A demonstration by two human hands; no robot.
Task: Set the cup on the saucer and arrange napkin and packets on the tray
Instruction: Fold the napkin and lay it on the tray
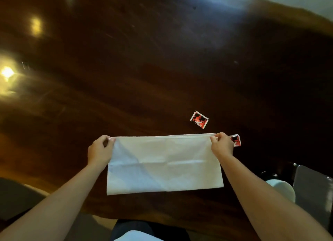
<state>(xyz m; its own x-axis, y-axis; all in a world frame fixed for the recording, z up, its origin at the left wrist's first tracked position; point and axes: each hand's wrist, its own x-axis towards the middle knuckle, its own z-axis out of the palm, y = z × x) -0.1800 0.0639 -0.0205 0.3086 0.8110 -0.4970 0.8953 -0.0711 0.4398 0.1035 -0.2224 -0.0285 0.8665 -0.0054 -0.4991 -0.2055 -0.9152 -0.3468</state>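
Observation:
A white napkin (164,164) lies folded in half on the dark wooden table (144,69), near the front edge. My left hand (100,150) pinches its far left corner. My right hand (222,144) pinches its far right corner. One red, black and white packet (199,119) lies flat on the table just beyond the napkin. A second packet (236,140) shows partly behind my right hand. No cup, saucer or tray is clearly in view.
A grey flat object (313,192) and a pale rounded object (281,187) sit off the table's front right corner. A dark chair back (16,197) shows at lower left. Bright lamp reflections (8,72) glare on the left of the table.

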